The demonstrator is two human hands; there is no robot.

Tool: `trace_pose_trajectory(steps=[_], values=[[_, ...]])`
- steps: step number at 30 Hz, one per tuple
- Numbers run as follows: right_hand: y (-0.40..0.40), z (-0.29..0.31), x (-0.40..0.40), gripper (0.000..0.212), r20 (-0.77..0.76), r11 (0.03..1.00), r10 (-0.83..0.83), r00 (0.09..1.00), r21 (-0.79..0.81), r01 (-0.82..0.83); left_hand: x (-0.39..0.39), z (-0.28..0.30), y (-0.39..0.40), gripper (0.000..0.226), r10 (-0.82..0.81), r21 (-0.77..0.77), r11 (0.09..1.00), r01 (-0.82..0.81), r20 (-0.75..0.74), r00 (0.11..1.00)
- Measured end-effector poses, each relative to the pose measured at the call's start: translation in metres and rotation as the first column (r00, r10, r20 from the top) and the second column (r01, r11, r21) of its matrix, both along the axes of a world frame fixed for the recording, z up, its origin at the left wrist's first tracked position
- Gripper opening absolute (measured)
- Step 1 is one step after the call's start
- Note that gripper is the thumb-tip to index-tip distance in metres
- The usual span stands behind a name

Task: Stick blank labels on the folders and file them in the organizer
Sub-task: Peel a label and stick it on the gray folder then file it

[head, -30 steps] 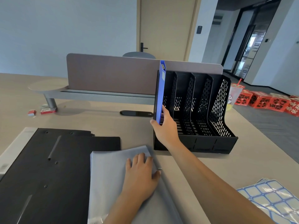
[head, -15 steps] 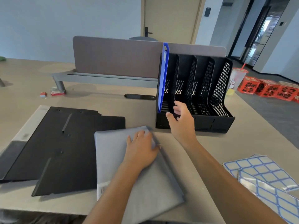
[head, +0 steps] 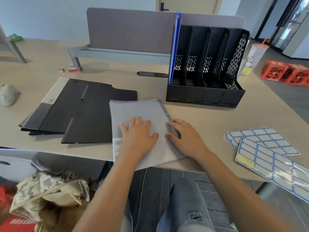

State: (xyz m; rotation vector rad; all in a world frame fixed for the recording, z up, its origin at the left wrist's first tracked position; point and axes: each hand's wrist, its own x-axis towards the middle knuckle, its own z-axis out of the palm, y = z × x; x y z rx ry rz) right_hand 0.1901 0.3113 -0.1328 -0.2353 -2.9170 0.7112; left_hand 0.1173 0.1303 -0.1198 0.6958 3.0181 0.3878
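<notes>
The grey folder (head: 143,114) lies at the table's (head: 250,118) near edge, one corner overhanging. My left hand (head: 138,136) presses it flat, fingers spread; my right hand (head: 185,138) rests spread on its right edge. A careless pull could tip it off the edge.

You sit at a light wood desk (head: 217,118) whose far edge carries a grey divider panel (head: 130,30) on a metal rail. Behind it you see a pale blue-white wall (head: 41,14) and a tan door (head: 189,4). Off the desk's right edge, grey floor (head: 287,97) runs toward dark-framed glass doors (head: 294,19).
</notes>
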Motion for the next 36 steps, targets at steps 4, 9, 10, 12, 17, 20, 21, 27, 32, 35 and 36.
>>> trace_pose_trajectory(steps=[4,9,10,12,17,20,21,27,32,35,36], values=[[-0.005,-0.001,0.020,0.058,0.012,0.998,-0.031,0.999,0.057,0.030,0.014,-0.008,-0.004,0.061,-0.053,-0.001,0.999,0.053,0.002,0.999],[0.003,-0.005,0.051,0.056,-0.017,0.990,-0.103,0.995,0.100,0.105,0.029,-0.008,0.009,0.063,-0.136,0.016,0.991,0.136,0.023,0.990],[0.006,-0.007,0.057,0.056,-0.018,0.984,-0.119,0.993,0.128,0.121,0.031,-0.008,0.013,0.064,-0.160,0.019,0.987,0.160,0.030,0.987],[0.013,-0.009,0.071,0.063,-0.003,0.972,-0.155,0.988,0.179,0.153,0.037,-0.009,0.023,0.064,-0.210,0.029,0.977,0.209,0.040,0.977],[0.033,-0.011,0.105,0.077,-0.004,0.940,-0.218,0.976,0.269,0.211,0.055,-0.007,0.049,0.065,-0.312,0.037,0.950,0.310,0.063,0.948],[0.041,-0.012,0.123,0.073,-0.010,0.935,-0.251,0.968,0.257,0.245,0.065,-0.007,0.061,0.064,-0.347,0.039,0.938,0.346,0.060,0.936],[0.043,-0.011,0.128,0.072,-0.015,0.938,-0.257,0.966,0.237,0.253,0.068,-0.006,0.064,0.064,-0.351,0.037,0.936,0.350,0.060,0.934],[0.064,-0.007,0.168,0.065,-0.185,0.923,-0.361,0.914,0.070,0.379,0.093,0.005,0.093,0.059,-0.367,0.079,0.928,0.365,0.011,0.930],[0.098,-0.012,0.209,0.067,-0.231,0.872,-0.465,0.855,0.050,0.488,0.130,0.008,0.129,0.054,-0.474,0.169,0.865,0.472,-0.031,0.880],[0.114,-0.018,0.225,0.073,-0.193,0.888,-0.429,0.882,0.088,0.451,0.147,0.007,0.146,0.050,-0.503,0.153,0.852,0.501,-0.031,0.864],[0.118,-0.019,0.228,0.072,-0.181,0.897,-0.415,0.892,0.085,0.435,0.151,0.007,0.150,0.047,-0.502,0.141,0.854,0.501,-0.032,0.864]])
